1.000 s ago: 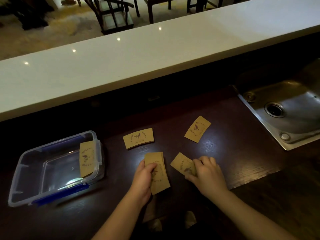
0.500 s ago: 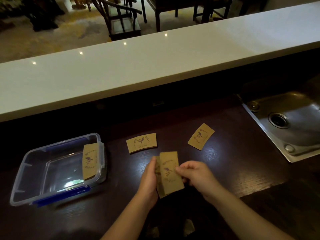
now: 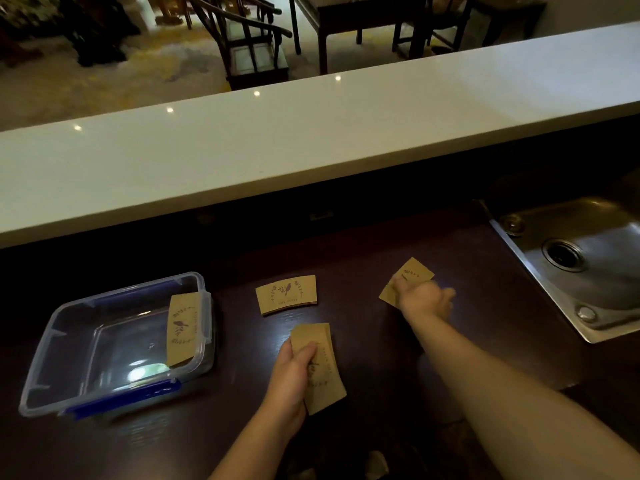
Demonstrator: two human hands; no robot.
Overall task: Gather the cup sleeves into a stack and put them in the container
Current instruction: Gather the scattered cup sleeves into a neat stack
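My left hand [image 3: 292,379] grips a stack of brown cup sleeves [image 3: 325,368] just above the dark counter, near its front. My right hand [image 3: 424,299] is stretched out to the right and blurred; its spread fingers rest on a single sleeve [image 3: 417,271] that lies flat on the counter. Another loose sleeve [image 3: 286,294] lies in the middle, beyond the stack. At the left stands a clear plastic container [image 3: 45,368] with blue clips. One sleeve [image 3: 181,327] leans against its right inner wall.
A steel sink [image 3: 588,265] is set into the counter at the right. A raised white ledge [image 3: 311,143] runs along the back of the dark counter. Chairs and a table stand in the room beyond it.
My right hand laid a sleeve onto the stack in my left hand, then let go and reached out right onto the far-right sleeve. The left hand kept the stack.
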